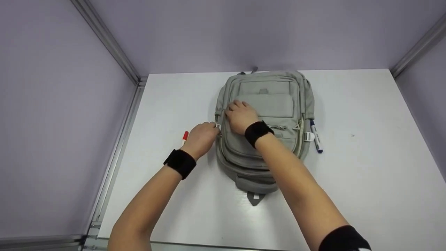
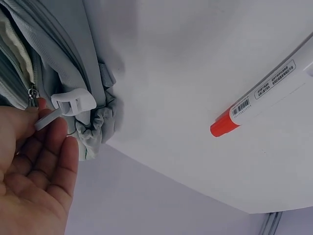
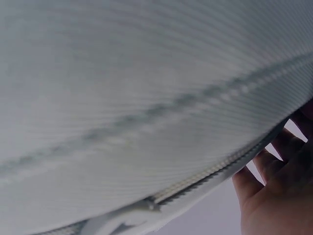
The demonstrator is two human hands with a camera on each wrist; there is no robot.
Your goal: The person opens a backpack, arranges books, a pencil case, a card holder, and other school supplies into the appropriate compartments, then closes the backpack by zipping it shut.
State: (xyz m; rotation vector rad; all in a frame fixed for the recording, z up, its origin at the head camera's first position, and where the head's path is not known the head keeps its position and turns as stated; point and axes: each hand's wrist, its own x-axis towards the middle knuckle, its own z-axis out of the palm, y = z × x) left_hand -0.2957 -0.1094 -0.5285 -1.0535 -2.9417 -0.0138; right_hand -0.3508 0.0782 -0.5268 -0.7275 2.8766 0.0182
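Note:
A grey-green backpack [image 1: 263, 104] lies on the white table, front panel up. At its left side my left hand [image 1: 202, 138] pinches a zipper pull [image 2: 33, 100] between thumb and index finger. The zipper's edges stand apart beside that slider in the left wrist view. A white strap buckle [image 2: 76, 102] hangs right by the fingertips. My right hand [image 1: 241, 116] presses on the front panel near its left edge, fingers spread in the right wrist view [image 3: 279, 186]. Its palm is hidden in the head view.
A red-capped marker [image 2: 264, 88] lies on the table left of the backpack, partly behind my left hand in the head view. On the right, a blue-capped marker [image 1: 316, 136] lies against the bag's side. Purple-grey wall panels [image 1: 195, 35] with metal rails enclose the table.

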